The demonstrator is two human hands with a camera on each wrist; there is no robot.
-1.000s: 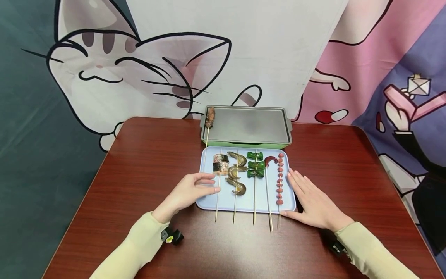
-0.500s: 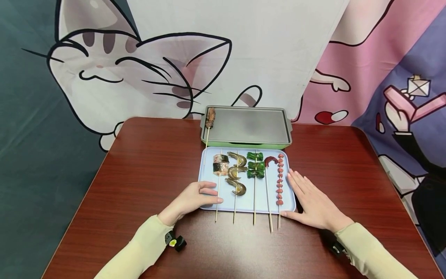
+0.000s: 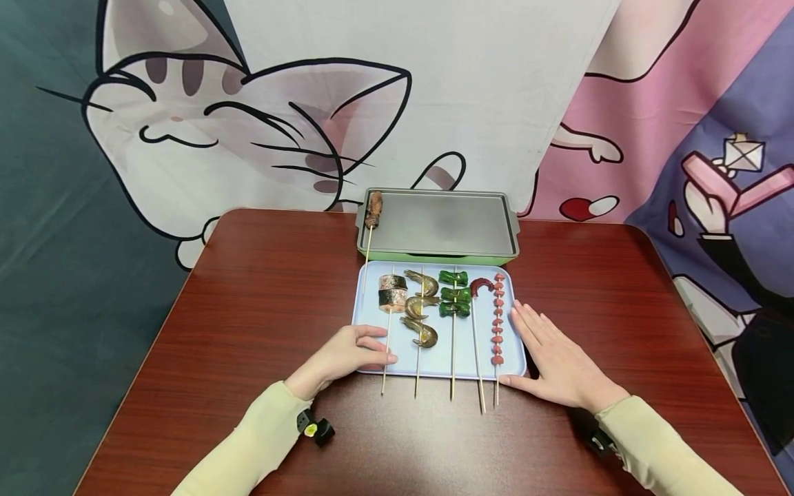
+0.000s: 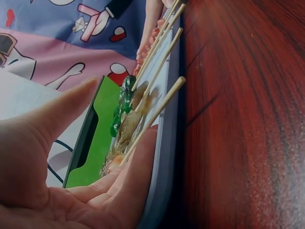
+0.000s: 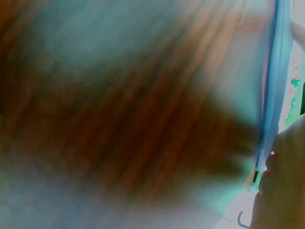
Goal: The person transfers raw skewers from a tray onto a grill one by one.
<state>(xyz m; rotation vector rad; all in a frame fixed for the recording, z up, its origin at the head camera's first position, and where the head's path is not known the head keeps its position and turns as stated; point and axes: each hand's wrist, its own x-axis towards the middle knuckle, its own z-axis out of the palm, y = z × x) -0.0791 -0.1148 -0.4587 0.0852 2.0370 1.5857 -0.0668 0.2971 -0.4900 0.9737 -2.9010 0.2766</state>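
On the pale blue tray [image 3: 435, 358] several skewers lie side by side. At its left is a fish-piece skewer [image 3: 393, 293]; my left hand [image 3: 347, 355] is at its stick [image 4: 164, 99]. The left thumb stands well apart from the fingers [image 4: 142, 167], which lie low under the stick in the left wrist view. Further right come a shrimp skewer [image 3: 425, 335], a green pepper skewer [image 3: 455, 294], a tentacle skewer [image 3: 480, 284] and a skewer of small pink pieces [image 3: 498, 322]. My right hand [image 3: 561, 362] rests with straight fingers along the tray's right edge.
Behind the tray stands a green grill with a grey plate [image 3: 440, 224]. A brown meat skewer [image 3: 374, 209] lies at its left end, its stick reaching over the tray. Several stick ends overhang the tray's front edge above the dark red table [image 3: 409, 448]. A printed cloth [image 3: 484, 89] hangs behind.
My left hand has slid toward the tray's front edge and slightly right, along the fish skewer's stick. The right hand and the skewers have stayed in place.
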